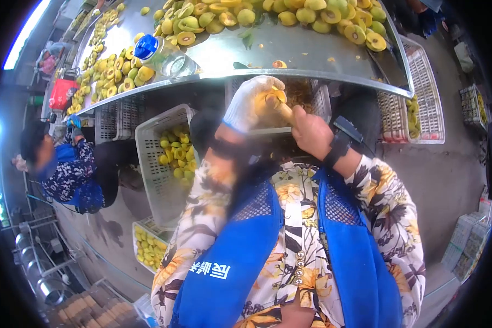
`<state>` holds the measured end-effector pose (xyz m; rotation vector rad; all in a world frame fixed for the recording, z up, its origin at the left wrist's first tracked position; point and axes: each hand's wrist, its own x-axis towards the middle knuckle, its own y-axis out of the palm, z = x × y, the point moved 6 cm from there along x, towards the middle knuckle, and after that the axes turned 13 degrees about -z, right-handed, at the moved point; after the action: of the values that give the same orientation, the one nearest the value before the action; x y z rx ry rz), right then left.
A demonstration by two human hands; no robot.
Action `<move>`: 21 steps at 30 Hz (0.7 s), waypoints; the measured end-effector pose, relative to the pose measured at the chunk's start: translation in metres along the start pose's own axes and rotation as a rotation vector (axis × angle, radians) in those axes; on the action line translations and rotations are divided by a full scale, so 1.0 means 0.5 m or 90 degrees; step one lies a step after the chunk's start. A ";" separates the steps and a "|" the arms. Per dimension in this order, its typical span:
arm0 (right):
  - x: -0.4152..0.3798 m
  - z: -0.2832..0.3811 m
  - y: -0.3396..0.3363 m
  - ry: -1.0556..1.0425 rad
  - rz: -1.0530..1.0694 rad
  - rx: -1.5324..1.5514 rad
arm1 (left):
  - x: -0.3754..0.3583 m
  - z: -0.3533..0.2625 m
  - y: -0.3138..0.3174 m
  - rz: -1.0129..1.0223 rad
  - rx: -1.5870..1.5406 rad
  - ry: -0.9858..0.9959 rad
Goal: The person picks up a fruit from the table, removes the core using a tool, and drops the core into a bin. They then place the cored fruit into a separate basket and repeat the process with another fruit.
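My left hand [251, 104], in a white glove with a yellow-stained palm, is wrapped round a yellow fruit [279, 95] at the table's front edge. Bare, my right hand [311, 131] is closed on a light wooden handle [282, 112] that points at the fruit. The tool's working end is hidden by the fruit and the gloved fingers. Both hands are close together above a crate [325, 101] holding peel-like scraps. Just beyond them, a small piece of fruit [279, 64] lies on the metal table [229, 54].
Halved fruits [322, 13] are heaped on the table, near a blue-capped bottle [172, 59]. A crate of fruit [161, 164] stands at the left, another crate [426, 93] at the right. A co-worker [71, 164] sits at the far left.
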<state>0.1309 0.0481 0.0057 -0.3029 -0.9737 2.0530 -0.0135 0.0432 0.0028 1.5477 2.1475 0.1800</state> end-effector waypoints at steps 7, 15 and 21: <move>-0.011 -0.008 0.044 0.181 -0.045 0.131 | 0.019 0.020 -0.016 -0.173 0.096 0.247; -0.026 0.004 0.065 0.312 -0.048 0.267 | 0.011 0.025 0.004 -0.220 0.077 0.125; -0.011 -0.009 0.045 0.249 -0.074 0.074 | 0.005 0.051 -0.011 -0.177 -0.204 0.023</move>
<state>0.1235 0.0382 -0.0145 -0.5483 -0.6163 1.8448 -0.0070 0.0392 -0.0223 1.0646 2.2049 0.4371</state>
